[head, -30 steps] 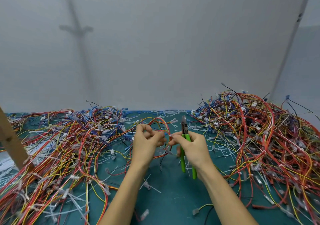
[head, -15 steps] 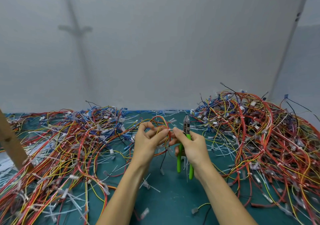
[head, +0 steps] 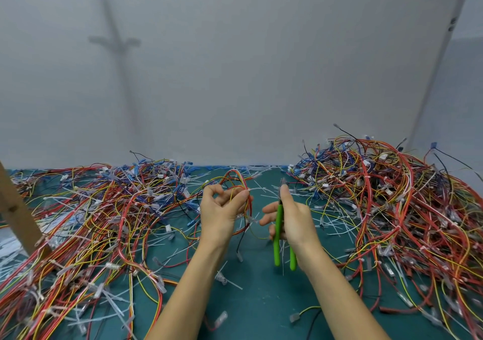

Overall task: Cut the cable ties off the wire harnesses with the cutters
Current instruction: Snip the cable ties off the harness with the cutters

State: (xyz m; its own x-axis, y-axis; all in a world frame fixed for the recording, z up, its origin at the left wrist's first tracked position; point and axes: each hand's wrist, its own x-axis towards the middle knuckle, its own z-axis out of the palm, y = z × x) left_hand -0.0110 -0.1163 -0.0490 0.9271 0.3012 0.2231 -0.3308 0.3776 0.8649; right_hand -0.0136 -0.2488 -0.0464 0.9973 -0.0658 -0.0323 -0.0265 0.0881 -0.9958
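Left hand: the left hand (head: 222, 213) is raised above the middle of the surface, its fingers (head: 239, 199) curled round a wire harness.
Wire harness: a loop of red and yellow wires (head: 235, 179) arches up out of that grip on the far side, and more strands hang down from it on the near side.
Right hand: the right hand (head: 294, 220) is just right of the left and not touching it; its fingers wrap the green handles, with one finger stretched up along the head.
Cutters: the cutters (head: 279, 226) stand upright, tip pointing far and handles pointing near and slightly spread; whether the blades are parted cannot be told.
Left pile: a tangle of wires (head: 91, 222) is spread low over the left side.
Right pile: a taller heap (head: 392, 209) stands on the right.
Surface: the green surface (head: 261, 308) has pale cable ties (head: 227, 282) scattered between the piles.
Far left: a slanted wooden post (head: 15, 209).
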